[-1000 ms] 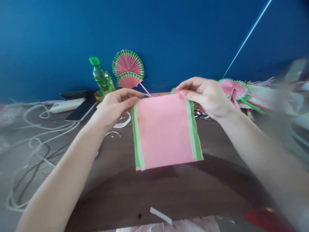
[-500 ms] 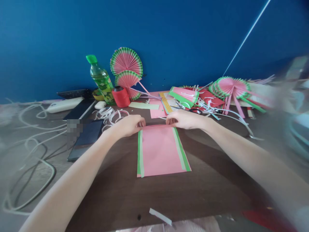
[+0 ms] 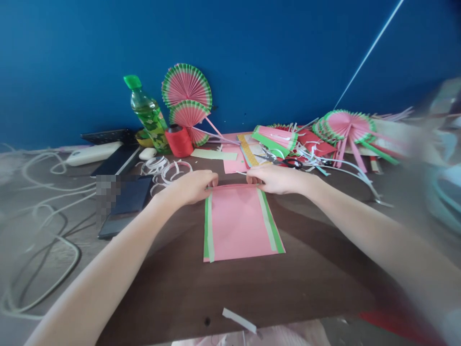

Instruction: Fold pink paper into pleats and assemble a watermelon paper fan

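Observation:
A pink paper sheet (image 3: 237,223) with green and pale green strips down both sides lies on the dark table (image 3: 230,288). Its far edge is folded into a narrow band. My left hand (image 3: 196,186) pinches the far left corner, fingers curled. At the far right corner my right hand (image 3: 275,179) grips the same folded edge between thumb and fingers.
Behind stand a green-capped bottle (image 3: 147,113), a red thread spool (image 3: 179,142) and round pleated paper fans (image 3: 187,86). Scissors (image 3: 291,163), paper scraps and more fans (image 3: 344,127) lie at the back right. Cables and a dark device (image 3: 126,206) are at left.
The view has shifted slightly. Both hands stay at the far edge of the pink sheet, which is still held there.

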`<state>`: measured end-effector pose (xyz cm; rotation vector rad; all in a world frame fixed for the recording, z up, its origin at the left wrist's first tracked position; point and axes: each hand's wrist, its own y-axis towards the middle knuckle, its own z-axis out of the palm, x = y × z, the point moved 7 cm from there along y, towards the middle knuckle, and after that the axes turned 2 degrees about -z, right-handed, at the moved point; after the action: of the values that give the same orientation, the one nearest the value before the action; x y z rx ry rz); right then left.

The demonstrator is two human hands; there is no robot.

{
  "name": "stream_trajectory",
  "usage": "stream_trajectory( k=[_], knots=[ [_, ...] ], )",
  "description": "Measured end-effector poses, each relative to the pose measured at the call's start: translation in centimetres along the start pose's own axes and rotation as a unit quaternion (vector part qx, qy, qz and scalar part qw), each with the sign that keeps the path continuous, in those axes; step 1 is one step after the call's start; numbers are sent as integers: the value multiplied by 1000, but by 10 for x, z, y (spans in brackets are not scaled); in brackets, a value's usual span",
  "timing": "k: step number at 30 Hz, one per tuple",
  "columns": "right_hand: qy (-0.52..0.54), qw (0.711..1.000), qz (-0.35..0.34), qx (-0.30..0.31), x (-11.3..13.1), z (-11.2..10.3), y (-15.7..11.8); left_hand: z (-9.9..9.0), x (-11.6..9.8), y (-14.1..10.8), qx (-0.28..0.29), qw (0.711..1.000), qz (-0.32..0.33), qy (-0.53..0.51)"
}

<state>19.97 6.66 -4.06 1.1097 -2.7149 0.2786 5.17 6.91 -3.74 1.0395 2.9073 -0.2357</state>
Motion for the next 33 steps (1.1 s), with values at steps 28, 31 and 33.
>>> stream_trajectory(
  k=[28, 31, 33],
  knots=[
    [-229, 971, -29, -60, 21, 11, 3, 3, -34, -4, -100, 962, -31, 253],
    [-254, 965, -12, -59, 27, 10, 3, 2, -41, -5, -71, 962, -63, 255],
    [-268, 962, 5, -54, 32, 11, 3, 2, -44, -5, -58, 962, -79, 254]
  ],
)
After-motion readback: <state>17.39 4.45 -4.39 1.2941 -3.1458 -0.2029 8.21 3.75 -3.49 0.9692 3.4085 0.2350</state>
